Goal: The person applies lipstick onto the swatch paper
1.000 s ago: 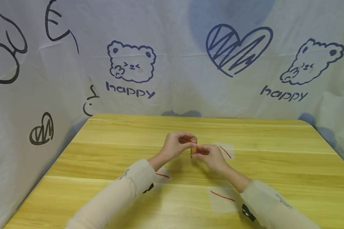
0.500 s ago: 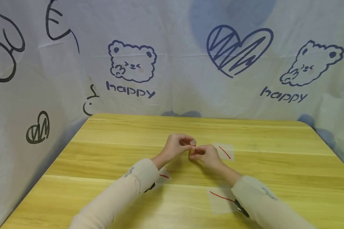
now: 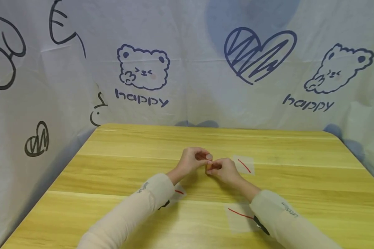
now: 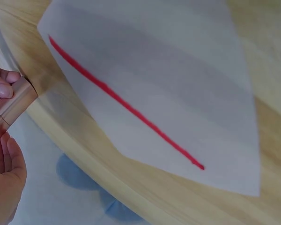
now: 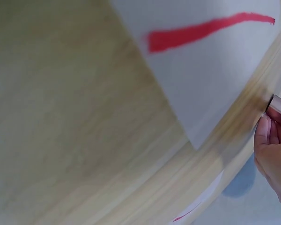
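Note:
Both hands meet at a small rose-gold lipstick [image 3: 209, 167] above the middle of the table. My left hand [image 3: 190, 162] pinches its upper part between thumb and fingers. Just below, my right hand [image 3: 226, 169] pinches the lower part. Fingers cover much of the lipstick in the head view. The left wrist view shows its metallic tube [image 4: 18, 99] with a thin seam across it; no red tip shows. One end of the tube [image 5: 276, 107] appears beside the fingers in the right wrist view.
White paper pieces with red strokes lie on the wooden table [image 3: 127, 145]: a paper [image 3: 250, 160] beyond the right hand, a nearer paper [image 3: 237, 224] and a paper [image 3: 179, 197] partly behind the left sleeve. A printed cloth [image 3: 187, 79] hangs behind the table.
My left hand has moved slightly down towards the right hand, and less of the lipstick's length shows between them. The right hand has shifted a little. Both hands keep hold of the lipstick.

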Available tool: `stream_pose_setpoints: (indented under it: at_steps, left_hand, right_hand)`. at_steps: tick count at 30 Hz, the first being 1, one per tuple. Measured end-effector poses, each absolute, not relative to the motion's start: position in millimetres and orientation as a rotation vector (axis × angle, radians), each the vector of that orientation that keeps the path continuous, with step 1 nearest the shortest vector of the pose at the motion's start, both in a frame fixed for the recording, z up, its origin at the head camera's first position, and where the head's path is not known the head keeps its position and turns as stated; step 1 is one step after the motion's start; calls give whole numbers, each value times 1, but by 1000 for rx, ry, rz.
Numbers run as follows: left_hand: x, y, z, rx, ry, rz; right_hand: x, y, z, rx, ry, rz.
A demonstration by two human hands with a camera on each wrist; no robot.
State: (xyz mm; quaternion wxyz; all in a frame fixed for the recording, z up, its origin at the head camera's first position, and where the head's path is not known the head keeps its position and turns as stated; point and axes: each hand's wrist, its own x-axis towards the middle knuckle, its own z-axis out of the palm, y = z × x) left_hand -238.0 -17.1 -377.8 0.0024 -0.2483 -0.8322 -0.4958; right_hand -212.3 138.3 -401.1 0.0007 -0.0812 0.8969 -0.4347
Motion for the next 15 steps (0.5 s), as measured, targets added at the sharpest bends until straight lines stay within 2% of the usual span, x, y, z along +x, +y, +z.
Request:
stream_pose_setpoints:
  at_steps: [15]
  left_hand:
    - [-235,-16,-379,-753,-2650,-1560]
  right_hand:
    - [-212,139,-401,-234,2789,-1346]
